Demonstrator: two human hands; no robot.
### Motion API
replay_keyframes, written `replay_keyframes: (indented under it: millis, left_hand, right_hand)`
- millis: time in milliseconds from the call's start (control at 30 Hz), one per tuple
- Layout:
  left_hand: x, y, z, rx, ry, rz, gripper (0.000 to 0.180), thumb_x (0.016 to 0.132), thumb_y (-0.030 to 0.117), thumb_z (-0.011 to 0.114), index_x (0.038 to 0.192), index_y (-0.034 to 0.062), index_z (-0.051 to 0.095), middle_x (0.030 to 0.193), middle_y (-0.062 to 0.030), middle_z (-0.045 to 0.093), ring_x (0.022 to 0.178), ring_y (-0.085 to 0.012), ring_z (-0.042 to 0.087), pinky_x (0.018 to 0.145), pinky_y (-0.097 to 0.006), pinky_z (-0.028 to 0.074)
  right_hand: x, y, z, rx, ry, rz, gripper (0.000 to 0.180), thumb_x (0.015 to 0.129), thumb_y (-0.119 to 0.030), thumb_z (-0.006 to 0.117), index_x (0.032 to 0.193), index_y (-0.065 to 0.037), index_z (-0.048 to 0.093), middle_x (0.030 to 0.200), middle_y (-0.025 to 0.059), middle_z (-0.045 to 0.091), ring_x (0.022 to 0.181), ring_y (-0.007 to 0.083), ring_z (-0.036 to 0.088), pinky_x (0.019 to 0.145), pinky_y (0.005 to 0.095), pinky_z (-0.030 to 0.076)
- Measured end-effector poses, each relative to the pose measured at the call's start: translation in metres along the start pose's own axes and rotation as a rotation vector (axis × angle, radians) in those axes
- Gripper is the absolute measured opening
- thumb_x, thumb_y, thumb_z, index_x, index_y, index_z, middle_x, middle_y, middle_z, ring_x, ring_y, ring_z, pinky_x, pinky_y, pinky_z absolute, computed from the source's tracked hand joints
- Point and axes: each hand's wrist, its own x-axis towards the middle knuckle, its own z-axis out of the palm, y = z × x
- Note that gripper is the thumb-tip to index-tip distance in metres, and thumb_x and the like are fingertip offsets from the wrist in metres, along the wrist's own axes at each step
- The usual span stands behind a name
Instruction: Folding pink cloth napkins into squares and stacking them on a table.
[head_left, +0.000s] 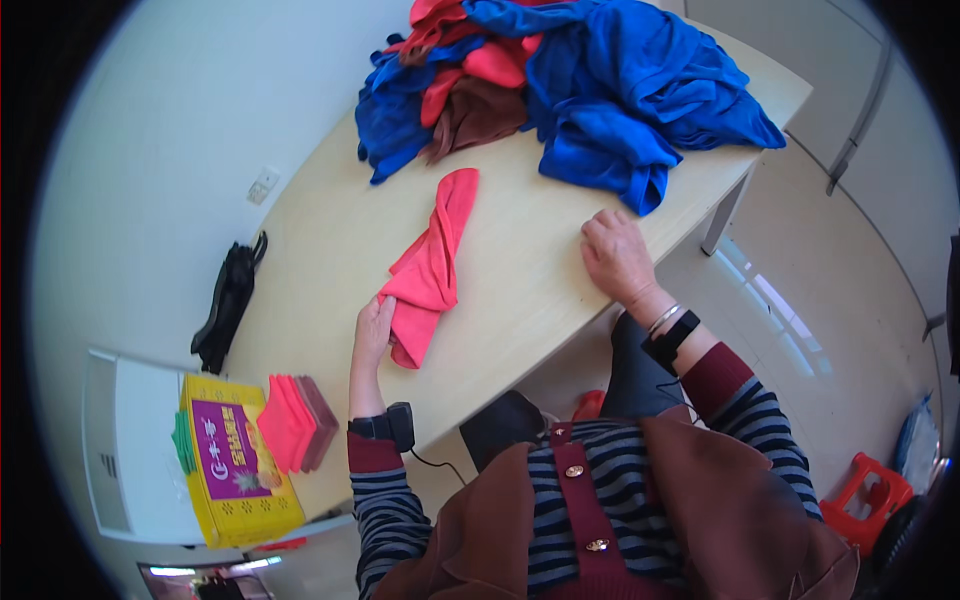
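One pink cloth [432, 262] is lying twisted on the table [330, 230], below the blue and red cloth pile [560, 80]. Left hand [373, 330] is pinching its near end; right hand [615, 255] is resting open, empty, beside it. Soft, light, floppy stuff, probably best gripped at corners.

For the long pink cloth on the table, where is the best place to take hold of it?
Probably its free far end, from the right side. The pink cloth lies stretched away from the person; the left hand has its near end, and the right hand rests flat on the table.
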Motion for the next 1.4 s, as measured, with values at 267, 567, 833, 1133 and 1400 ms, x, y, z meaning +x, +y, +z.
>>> replay_keyframes:
  millis: [267,567,833,1133,1400]
  left_hand:
    - [-0.130,-0.025,0.003,0.459,0.639,0.425,0.029,0.087,0.003,0.049,0.114,-0.0003,0.059,0.108,-0.0166,0.062,0.104,-0.0323,0.060,0.092,-0.037,0.046]
    - [-0.188,-0.060,0.068,0.231,0.666,0.455,0.027,0.084,-0.002,0.050,0.109,-0.0011,0.060,0.105,-0.0141,0.064,0.098,-0.0270,0.061,0.091,-0.035,0.046]
    - [-0.179,-0.074,0.058,-0.415,0.729,0.084,0.018,0.087,0.004,0.054,0.102,-0.0024,0.061,0.085,-0.0089,0.064,0.083,-0.0150,0.059,0.080,-0.028,0.047]
    - [-0.176,-0.076,0.053,-0.377,0.742,0.112,0.016,0.088,0.006,0.056,0.101,-0.0020,0.062,0.083,-0.0075,0.063,0.080,-0.0140,0.058,0.076,-0.028,0.048]
    - [-0.183,-0.070,0.051,-0.341,0.658,0.137,0.015,0.086,0.005,0.061,0.100,-0.0001,0.062,0.083,-0.0081,0.063,0.080,-0.0144,0.058,0.076,-0.028,0.047]
  right_hand:
    - [-0.001,-0.004,0.009,-0.101,0.038,-0.069,0.010,0.078,-0.006,0.061,0.088,-0.003,0.063,0.092,0.0128,0.059,0.090,0.0316,0.055,0.079,0.0398,0.046]
    - [0.000,-0.047,0.035,0.210,-0.212,0.036,0.019,0.078,-0.004,0.063,0.097,-0.005,0.064,0.098,0.0128,0.062,0.098,0.0310,0.057,0.087,0.0381,0.047]
    - [0.015,-0.163,0.069,0.199,-0.303,-0.597,0.038,0.074,-0.003,0.066,0.111,-0.008,0.061,0.110,0.0114,0.059,0.106,0.0304,0.056,0.094,0.0391,0.045]
    - [-0.046,-0.209,0.061,0.264,-0.553,-0.914,0.038,0.071,-0.008,0.067,0.108,-0.009,0.062,0.114,0.0094,0.058,0.108,0.0273,0.054,0.097,0.0390,0.042]
    - [-0.053,-0.209,0.068,0.151,-0.615,-0.948,0.024,0.070,-0.007,0.068,0.094,-0.009,0.064,0.096,0.0075,0.061,0.096,0.0260,0.057,0.091,0.0382,0.044]
